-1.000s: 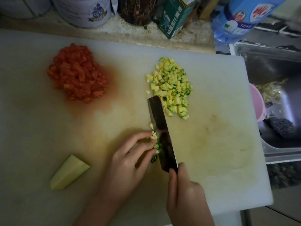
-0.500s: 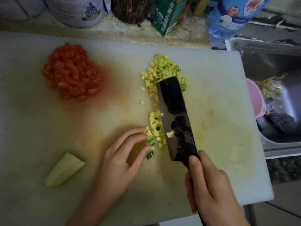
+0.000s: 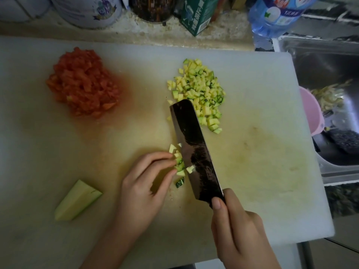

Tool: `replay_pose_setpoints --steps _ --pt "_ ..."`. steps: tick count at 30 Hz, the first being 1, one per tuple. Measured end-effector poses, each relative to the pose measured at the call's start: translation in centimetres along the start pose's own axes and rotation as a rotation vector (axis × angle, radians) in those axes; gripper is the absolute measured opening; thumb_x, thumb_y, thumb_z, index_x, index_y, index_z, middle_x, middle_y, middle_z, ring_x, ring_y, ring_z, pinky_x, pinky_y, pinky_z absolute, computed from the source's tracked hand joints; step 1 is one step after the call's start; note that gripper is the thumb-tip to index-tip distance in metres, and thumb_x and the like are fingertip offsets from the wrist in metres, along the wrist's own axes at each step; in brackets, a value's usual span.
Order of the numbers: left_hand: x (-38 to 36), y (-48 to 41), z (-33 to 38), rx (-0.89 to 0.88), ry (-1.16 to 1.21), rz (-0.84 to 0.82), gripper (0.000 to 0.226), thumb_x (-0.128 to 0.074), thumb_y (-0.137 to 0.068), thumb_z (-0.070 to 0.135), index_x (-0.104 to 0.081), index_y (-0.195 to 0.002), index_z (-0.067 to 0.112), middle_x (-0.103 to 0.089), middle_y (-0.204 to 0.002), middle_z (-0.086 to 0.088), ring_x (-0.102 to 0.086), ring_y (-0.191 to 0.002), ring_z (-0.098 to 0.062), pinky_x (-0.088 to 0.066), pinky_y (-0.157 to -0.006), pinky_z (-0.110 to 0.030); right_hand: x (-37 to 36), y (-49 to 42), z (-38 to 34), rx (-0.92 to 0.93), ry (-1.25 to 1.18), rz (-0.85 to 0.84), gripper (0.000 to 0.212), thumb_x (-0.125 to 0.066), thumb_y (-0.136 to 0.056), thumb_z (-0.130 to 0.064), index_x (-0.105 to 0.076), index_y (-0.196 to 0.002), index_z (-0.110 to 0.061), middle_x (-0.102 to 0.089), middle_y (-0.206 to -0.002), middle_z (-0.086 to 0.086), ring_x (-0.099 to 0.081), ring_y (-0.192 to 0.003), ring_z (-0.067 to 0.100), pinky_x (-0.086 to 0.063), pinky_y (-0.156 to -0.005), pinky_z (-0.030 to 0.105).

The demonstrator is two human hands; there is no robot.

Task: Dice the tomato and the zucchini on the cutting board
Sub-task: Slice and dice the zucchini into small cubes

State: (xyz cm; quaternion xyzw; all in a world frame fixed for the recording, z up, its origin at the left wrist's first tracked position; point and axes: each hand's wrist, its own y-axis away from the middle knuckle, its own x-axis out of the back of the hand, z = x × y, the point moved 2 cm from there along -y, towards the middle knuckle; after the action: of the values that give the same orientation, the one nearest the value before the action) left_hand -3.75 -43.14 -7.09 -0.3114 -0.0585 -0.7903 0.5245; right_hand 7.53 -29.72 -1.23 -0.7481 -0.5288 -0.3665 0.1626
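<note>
Dicing zucchini strips
Your right hand grips the cleaver; your left hand pinches the strips, so curl those fingertips back.

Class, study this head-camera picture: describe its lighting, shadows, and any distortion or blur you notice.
Head view: dim, darkest at the lower left. Head view: the left hand, holding zucchini pieces, throws a soft shadow on the cutting board. Head view: the cleaver reads almost black. Head view: board edges bow slightly; the blue bottle looks smeared.
</note>
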Motion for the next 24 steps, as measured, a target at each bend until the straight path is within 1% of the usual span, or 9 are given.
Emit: replay_pose_setpoints --steps 3,5,8,12,13,15,18,22,24 --pt "0.0 0.0 0.0 0.0 -0.016 -0.006 0.016 -0.071 -0.084 0.011 -0.074 -0.098 0.003 -0.067 -0.106 -0.003 -0.064 -0.101 -0.012 -0.048 -0.095 -0.02 -0.5 0.1 0.0 0.035 0.063 -0.009 0.019 -0.021 -0.098 -0.056 -0.032 -0.088 -0.045 -0.045 -0.057 0.006 -0.029 -0.033 0.004 -0.011 -0.04 0.007" --pt "0.0 -0.1 0.0 0.007 -0.017 -0.001 0.016 -0.071 -0.083 0.01 -0.074 -0.097 0.003 -0.067 -0.106 -0.003 -0.065 -0.1 -0.014 -0.048 -0.095 -0.021 -0.8 0.2 0.1 0.032 0.077 -0.012 0.02 -0.022 -0.099 -0.052 -0.034 -0.089 -0.04 -0.04 -0.051 0.003 -0.028 -0.034 0.003 -0.011 -0.041 0.006" --pt "0.0 -0.1 0.1 0.005 -0.022 0.001 0.015 -0.071 -0.083 0.009 -0.074 -0.097 0.002 -0.067 -0.105 -0.004 -0.065 -0.099 -0.015 -0.047 -0.094 -0.02 -1.1 0.3 0.0 -0.003 0.106 0.005 0.026 -0.02 -0.099 -0.054 -0.036 -0.088 -0.037 -0.029 -0.043 -0.006 -0.027 -0.033 0.005 -0.011 -0.039 0.006" --pt "0.0 -0.2 0.0 0.004 -0.026 0.007 0.015 -0.069 -0.086 0.012 -0.074 -0.096 0.003 -0.067 -0.104 -0.004 -0.064 -0.098 -0.013 -0.045 -0.095 -0.017 -1.5 -0.1 -0.8 -0.003 0.187 0.014 0.033 -0.016 -0.101 -0.051 -0.038 -0.088 -0.029 -0.014 -0.043 -0.013 -0.026 -0.031 0.013 -0.008 -0.037 0.011" --pt "0.0 -0.2 0.0 0.002 -0.026 0.009 0.016 -0.067 -0.086 0.013 -0.074 -0.096 0.003 -0.067 -0.104 -0.004 -0.064 -0.098 -0.013 -0.045 -0.095 -0.016 -1.6 -0.3 -1.1 -0.006 0.224 0.017 0.035 -0.015 -0.101 -0.049 -0.039 -0.087 -0.027 -0.013 -0.044 -0.012 -0.03 -0.029 0.016 -0.009 -0.036 0.015" --pt "-0.1 -0.1 0.1 -0.001 -0.026 0.008 0.015 -0.067 -0.086 0.012 -0.073 -0.096 0.003 -0.067 -0.104 -0.003 -0.063 -0.098 -0.011 -0.044 -0.095 -0.016 -1.9 -0.2 -1.6 -0.007 0.291 0.019 0.038 -0.014 -0.102 -0.046 -0.041 -0.087 -0.023 -0.022 -0.041 -0.009 -0.035 -0.026 0.015 -0.015 -0.032 0.02" --pt "-0.1 -0.1 0.1 0.002 -0.026 0.011 0.014 -0.07 -0.083 0.008 -0.073 -0.096 0.003 -0.067 -0.103 -0.003 -0.063 -0.098 -0.011 -0.044 -0.095 -0.014 -2.4 0.4 -1.9 -0.06 0.313 0.029 0.041 -0.014 -0.102 -0.046 -0.043 -0.089 -0.021 -0.037 -0.038 0.0 -0.039 -0.025 0.02 -0.02 -0.028 0.019" --pt "-0.1 -0.3 0.0 -0.002 -0.028 0.009 0.014 -0.07 -0.083 0.007 -0.074 -0.096 0.003 -0.067 -0.103 -0.003 -0.064 -0.097 -0.013 -0.047 -0.094 -0.018 -2.7 0.5 -2.0 -0.07 0.223 0.061 0.04 -0.016 -0.102 -0.046 -0.045 -0.091 -0.021 -0.021 -0.044 -0.007 -0.036 -0.027 0.015 -0.017 -0.034 0.019" --pt "-0.1 -0.3 0.1 -0.003 -0.032 0.009 0.013 -0.07 -0.084 0.007 -0.074 -0.095 0.002 -0.067 -0.103 -0.004 -0.064 -0.097 -0.014 -0.047 -0.094 -0.02 -2.9 0.2 -2.0 -0.058 0.228 0.047 0.043 -0.016 -0.102 -0.044 -0.046 -0.092 -0.016 -0.027 -0.038 -0.001 -0.036 -0.025 0.017 -0.015 -0.033 0.02"
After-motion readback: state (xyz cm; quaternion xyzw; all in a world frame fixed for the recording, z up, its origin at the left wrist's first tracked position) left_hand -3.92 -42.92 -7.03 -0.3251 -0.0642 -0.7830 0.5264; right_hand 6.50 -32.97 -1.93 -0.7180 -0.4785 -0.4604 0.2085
